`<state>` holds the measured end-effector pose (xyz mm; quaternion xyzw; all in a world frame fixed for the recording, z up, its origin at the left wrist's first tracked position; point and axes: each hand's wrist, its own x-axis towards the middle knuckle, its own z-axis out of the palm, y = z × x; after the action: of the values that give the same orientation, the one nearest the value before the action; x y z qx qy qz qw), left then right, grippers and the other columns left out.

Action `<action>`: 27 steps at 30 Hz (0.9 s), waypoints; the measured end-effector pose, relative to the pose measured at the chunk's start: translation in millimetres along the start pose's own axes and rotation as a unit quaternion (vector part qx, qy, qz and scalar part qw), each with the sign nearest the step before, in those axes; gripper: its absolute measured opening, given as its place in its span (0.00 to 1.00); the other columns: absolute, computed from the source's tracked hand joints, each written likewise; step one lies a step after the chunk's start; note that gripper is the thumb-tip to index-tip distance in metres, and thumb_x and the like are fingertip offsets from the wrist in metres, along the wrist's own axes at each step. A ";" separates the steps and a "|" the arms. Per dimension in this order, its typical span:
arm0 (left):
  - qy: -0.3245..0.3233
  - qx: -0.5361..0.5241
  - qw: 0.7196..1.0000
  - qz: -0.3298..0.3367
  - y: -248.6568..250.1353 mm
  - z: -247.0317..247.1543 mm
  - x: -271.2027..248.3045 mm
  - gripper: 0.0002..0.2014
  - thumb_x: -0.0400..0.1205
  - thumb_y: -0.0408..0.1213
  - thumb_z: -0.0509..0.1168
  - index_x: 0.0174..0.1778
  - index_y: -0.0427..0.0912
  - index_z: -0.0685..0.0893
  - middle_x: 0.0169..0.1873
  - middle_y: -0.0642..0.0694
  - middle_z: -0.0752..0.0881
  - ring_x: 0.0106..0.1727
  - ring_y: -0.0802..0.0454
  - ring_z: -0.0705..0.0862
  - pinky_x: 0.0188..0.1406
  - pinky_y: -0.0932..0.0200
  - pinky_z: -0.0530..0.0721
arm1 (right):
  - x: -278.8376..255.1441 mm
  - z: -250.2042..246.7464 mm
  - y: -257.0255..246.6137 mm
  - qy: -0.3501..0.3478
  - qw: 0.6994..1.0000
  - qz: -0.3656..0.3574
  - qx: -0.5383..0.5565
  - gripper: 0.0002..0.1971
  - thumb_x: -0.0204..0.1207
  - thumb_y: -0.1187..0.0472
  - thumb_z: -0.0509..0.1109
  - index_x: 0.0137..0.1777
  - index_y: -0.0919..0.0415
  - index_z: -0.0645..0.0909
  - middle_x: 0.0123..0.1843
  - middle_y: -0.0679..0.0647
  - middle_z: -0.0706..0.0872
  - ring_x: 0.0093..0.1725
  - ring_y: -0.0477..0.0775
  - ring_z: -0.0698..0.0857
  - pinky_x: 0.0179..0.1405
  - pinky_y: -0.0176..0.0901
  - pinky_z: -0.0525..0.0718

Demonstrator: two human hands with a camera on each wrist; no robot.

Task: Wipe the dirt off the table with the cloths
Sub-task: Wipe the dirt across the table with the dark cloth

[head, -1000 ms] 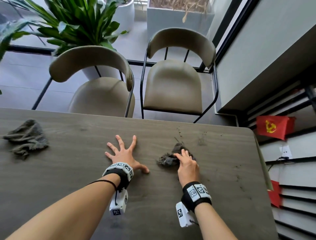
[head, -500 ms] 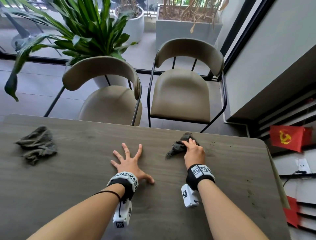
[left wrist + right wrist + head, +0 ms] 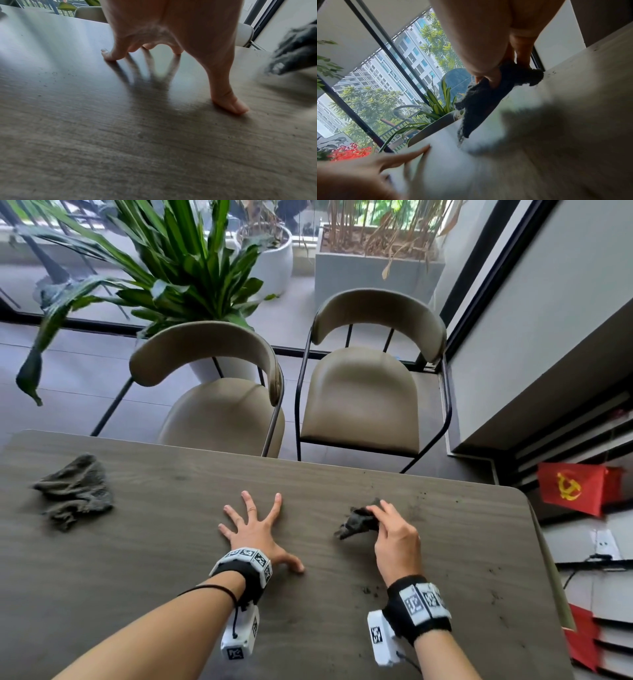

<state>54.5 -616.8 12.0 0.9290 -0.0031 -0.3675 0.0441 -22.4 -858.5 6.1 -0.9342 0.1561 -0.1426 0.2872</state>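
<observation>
Right hand [image 3: 397, 537] fingers pinching dark cloth [image 3: 358, 522], left hand [image 3: 255, 530] splayed on table [image 3: 137, 570]

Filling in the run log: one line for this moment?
right hand: pinches dark cloth | left hand: splayed on table | dirt: remains

Two beige chairs with black metal frames stand at the far edge: the left chair [image 3: 222, 392] is turned at an angle, the right chair [image 3: 370, 392] faces squarely in. Behind the left chair a leafy plant [image 3: 171, 268] grows from a white pot [image 3: 205, 369]. Beyond a black window frame [image 3: 486, 278] stand a second white pot [image 3: 274, 265] and a grey planter [image 3: 373, 277] of dry stalks. A red flag [image 3: 575, 491] with a yellow emblem hangs at the right, against grey slats.
</observation>
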 end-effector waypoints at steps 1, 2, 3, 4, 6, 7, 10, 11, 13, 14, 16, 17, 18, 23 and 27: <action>-0.001 -0.002 1.000 -0.001 -0.1 -0.5 -0.9 0.79 0.43 0.77 0.78 0.80 0.75 0.27 0.79 0.36 0.18 0.81 0.17 0.29 0.78 0.17 0.47 | -12.8 0.8 4.7 -0.013 1.000 0.011 -0.008 0.25 0.69 0.82 0.68 0.57 0.55 0.89 0.65 0.58 0.87 0.66 0.58 0.85 0.67 0.49 0.79; -0.001 -0.003 1.000 -0.003 0.0 -1.3 -1.5 0.79 0.43 0.77 0.78 0.80 0.75 0.27 0.79 0.36 0.17 0.81 0.17 0.29 0.78 0.17 0.46 | -25.3 3.6 9.8 -0.031 0.999 0.022 -0.016 0.25 0.69 0.82 0.68 0.57 0.55 0.90 0.65 0.58 0.86 0.67 0.58 0.84 0.68 0.49 0.78; -0.003 -0.003 1.000 -0.004 -0.1 -1.7 -2.0 0.79 0.44 0.77 0.78 0.80 0.75 0.27 0.79 0.36 0.17 0.81 0.18 0.29 0.79 0.17 0.46 | -37.0 7.6 14.1 -0.054 0.998 0.033 -0.025 0.25 0.69 0.82 0.68 0.57 0.54 0.90 0.66 0.58 0.85 0.68 0.59 0.83 0.69 0.49 0.77; -0.005 -0.004 1.000 -0.004 0.1 -2.1 -2.2 0.79 0.44 0.77 0.78 0.80 0.75 0.27 0.79 0.36 0.17 0.81 0.18 0.28 0.79 0.17 0.45 | -46.7 12.6 17.6 -0.071 0.996 0.042 -0.036 0.26 0.69 0.82 0.67 0.57 0.54 0.90 0.68 0.58 0.85 0.69 0.59 0.82 0.70 0.50 0.76; -0.005 -0.003 1.000 -0.003 1.0 -1.9 -1.7 0.79 0.45 0.77 0.78 0.80 0.75 0.27 0.79 0.36 0.17 0.81 0.18 0.28 0.79 0.17 0.45 | -54.7 21.0 22.3 -0.077 0.994 0.052 -0.053 0.27 0.69 0.83 0.67 0.57 0.53 0.90 0.69 0.57 0.83 0.71 0.59 0.80 0.72 0.51 0.74; -0.002 -0.002 1.000 -0.005 1.1 -1.5 -1.5 0.79 0.45 0.76 0.78 0.80 0.74 0.26 0.79 0.36 0.17 0.81 0.18 0.28 0.79 0.17 0.45 | -52.5 24.0 23.0 -0.075 0.994 0.059 -0.053 0.27 0.68 0.83 0.67 0.57 0.52 0.90 0.69 0.57 0.83 0.71 0.58 0.80 0.72 0.51 0.75; 0.000 0.000 1.000 -0.008 0.3 0.7 -1.8 0.79 0.45 0.76 0.79 0.80 0.74 0.27 0.80 0.35 0.18 0.81 0.17 0.29 0.78 0.16 0.46 | -31.9 27.9 18.9 -0.066 0.993 0.082 -0.047 0.28 0.68 0.82 0.66 0.57 0.51 0.90 0.69 0.57 0.83 0.71 0.58 0.81 0.68 0.52 0.80; 0.004 0.001 1.000 -0.005 0.6 2.0 -0.5 0.79 0.45 0.76 0.78 0.80 0.74 0.27 0.80 0.35 0.18 0.81 0.17 0.29 0.78 0.16 0.46 | -21.0 28.7 18.6 -0.059 0.994 0.085 -0.045 0.28 0.68 0.82 0.66 0.57 0.51 0.90 0.69 0.56 0.84 0.70 0.58 0.81 0.67 0.52 0.81; 0.008 -0.001 1.000 -0.003 -0.9 3.5 1.0 0.79 0.45 0.76 0.78 0.80 0.75 0.27 0.79 0.35 0.18 0.81 0.17 0.30 0.78 0.16 0.47 | 9.3 30.5 18.4 -0.047 0.995 0.080 -0.037 0.27 0.69 0.81 0.66 0.57 0.52 0.90 0.68 0.57 0.84 0.70 0.59 0.81 0.66 0.52 0.82; 0.008 -0.001 1.000 -0.003 -0.4 3.8 2.8 0.79 0.45 0.76 0.78 0.80 0.75 0.27 0.79 0.35 0.18 0.81 0.17 0.30 0.78 0.16 0.46 | 28.7 33.4 21.4 -0.044 0.996 0.071 -0.040 0.26 0.70 0.81 0.65 0.57 0.52 0.90 0.68 0.58 0.84 0.70 0.60 0.81 0.66 0.52 0.81; 0.007 0.000 1.000 -0.006 -0.4 4.3 4.7 0.79 0.44 0.77 0.78 0.80 0.75 0.27 0.80 0.35 0.18 0.81 0.17 0.30 0.78 0.16 0.47 | 67.7 39.5 24.7 -0.052 0.996 0.051 -0.049 0.25 0.72 0.79 0.63 0.58 0.53 0.89 0.67 0.58 0.85 0.68 0.61 0.82 0.65 0.52 0.81; 0.009 0.001 1.000 -0.006 -0.2 4.0 5.4 0.79 0.44 0.77 0.78 0.80 0.76 0.27 0.80 0.35 0.19 0.81 0.17 0.31 0.78 0.16 0.47 | 87.6 41.3 26.0 -0.058 0.996 0.045 -0.050 0.24 0.72 0.78 0.63 0.58 0.52 0.89 0.65 0.57 0.86 0.66 0.62 0.84 0.64 0.51 0.81; 0.010 0.003 1.000 -0.006 -0.3 3.7 5.5 0.79 0.43 0.78 0.77 0.80 0.75 0.27 0.80 0.36 0.19 0.81 0.17 0.31 0.78 0.16 0.48 | 106.3 41.5 27.5 -0.067 0.996 0.047 -0.048 0.23 0.74 0.76 0.63 0.58 0.52 0.89 0.63 0.56 0.88 0.63 0.63 0.85 0.63 0.49 0.81; 0.013 0.005 1.000 -0.007 -0.7 3.5 1.8 0.79 0.43 0.77 0.78 0.81 0.75 0.28 0.81 0.36 0.20 0.82 0.17 0.32 0.78 0.17 0.50 | 134.6 26.6 24.7 -0.047 0.995 0.081 0.019 0.20 0.76 0.73 0.65 0.59 0.53 0.89 0.55 0.57 0.91 0.56 0.61 0.86 0.63 0.40 0.77; 0.018 0.005 1.000 -0.008 0.2 3.8 1.0 0.79 0.43 0.78 0.77 0.80 0.75 0.27 0.81 0.37 0.20 0.82 0.18 0.32 0.78 0.17 0.50 | 65.0 11.3 20.4 0.020 0.999 0.035 0.028 0.21 0.73 0.77 0.66 0.58 0.55 0.89 0.60 0.56 0.89 0.60 0.57 0.88 0.65 0.43 0.80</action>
<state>52.6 -617.4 8.6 0.9357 0.0030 -0.3508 0.0368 36.5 -893.2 -3.3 -0.9169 0.1902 -0.1552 0.3146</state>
